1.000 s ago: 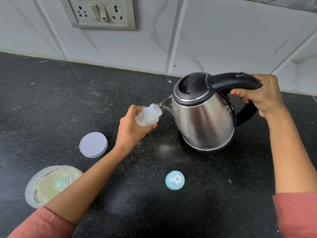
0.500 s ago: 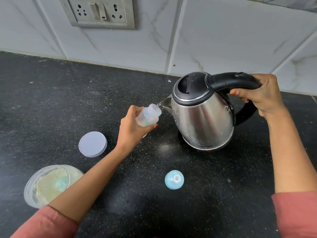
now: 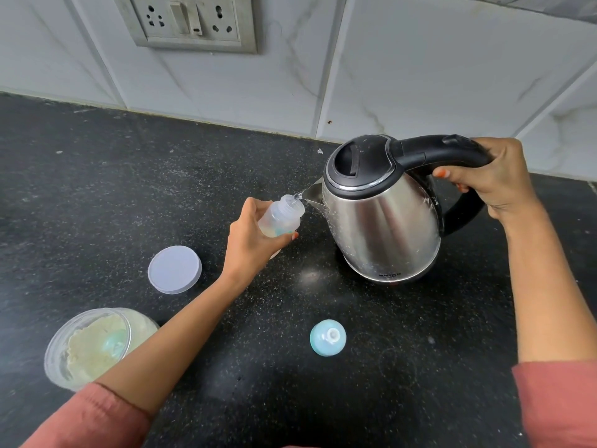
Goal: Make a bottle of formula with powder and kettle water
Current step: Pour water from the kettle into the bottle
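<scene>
The left hand (image 3: 250,240) is wrapped around the lower body of the small clear bottle (image 3: 281,218), holding it off the black counter (image 3: 97,189), near the middle of the view. The bottle's long axis is tilted, its open mouth pointing toward about 2 o'clock, straight at the spout (image 3: 315,194) of the steel kettle (image 3: 384,221). The right hand (image 3: 494,179) is clamped on the black kettle handle, tipping the kettle toward 9 o'clock so that a thin stream of water crosses the short gap into the mouth. The pour depends on mouth and spout staying lined up on that axis. The teat cap (image 3: 328,337) lies at about 5 o'clock from the left hand, which is nearer to it than the right. At 7 o'clock stands the open powder jar (image 3: 93,345), its lid (image 3: 174,269) just beyond.
</scene>
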Demonstrator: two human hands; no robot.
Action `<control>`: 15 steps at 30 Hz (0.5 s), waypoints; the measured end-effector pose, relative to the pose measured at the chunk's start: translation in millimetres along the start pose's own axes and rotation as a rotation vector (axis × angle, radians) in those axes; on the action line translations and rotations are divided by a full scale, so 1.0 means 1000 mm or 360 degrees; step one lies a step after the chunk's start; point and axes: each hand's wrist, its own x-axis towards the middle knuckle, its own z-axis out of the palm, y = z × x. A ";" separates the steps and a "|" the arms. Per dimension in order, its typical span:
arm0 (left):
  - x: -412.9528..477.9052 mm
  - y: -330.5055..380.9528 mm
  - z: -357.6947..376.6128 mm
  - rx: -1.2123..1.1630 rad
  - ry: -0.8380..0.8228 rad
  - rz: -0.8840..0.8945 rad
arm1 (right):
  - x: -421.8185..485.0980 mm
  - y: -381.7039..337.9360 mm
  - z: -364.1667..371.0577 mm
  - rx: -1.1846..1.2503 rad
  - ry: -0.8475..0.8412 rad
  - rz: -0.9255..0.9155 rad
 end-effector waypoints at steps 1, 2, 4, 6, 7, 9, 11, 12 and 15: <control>0.000 0.000 0.000 0.0000 0.0003 0.0001 | 0.000 0.000 0.000 -0.0004 0.0004 -0.0001; 0.000 -0.001 0.000 0.0000 0.0004 0.0003 | 0.000 0.000 0.000 -0.0005 0.0009 -0.0002; 0.000 -0.001 0.001 -0.0002 0.0006 0.0007 | -0.001 0.000 -0.001 0.0006 0.0007 -0.0003; 0.000 -0.002 0.002 -0.0002 0.0006 0.0009 | -0.001 -0.001 -0.001 0.0014 -0.0012 0.0001; 0.001 -0.002 0.002 -0.0003 0.0005 0.0009 | 0.000 -0.001 0.000 0.0010 -0.0020 0.0002; 0.001 -0.002 0.003 -0.0009 0.0005 0.0013 | 0.001 -0.001 0.000 -0.0010 -0.0017 0.0003; 0.001 -0.002 0.002 -0.0015 0.0013 0.0020 | 0.002 -0.001 0.001 -0.0014 -0.0014 0.0005; 0.001 -0.002 0.002 -0.0016 0.0018 0.0024 | 0.002 -0.001 0.001 -0.0008 -0.0018 0.0007; 0.001 -0.003 0.002 -0.0021 0.0027 0.0037 | 0.003 0.000 0.002 0.0010 -0.0025 0.0022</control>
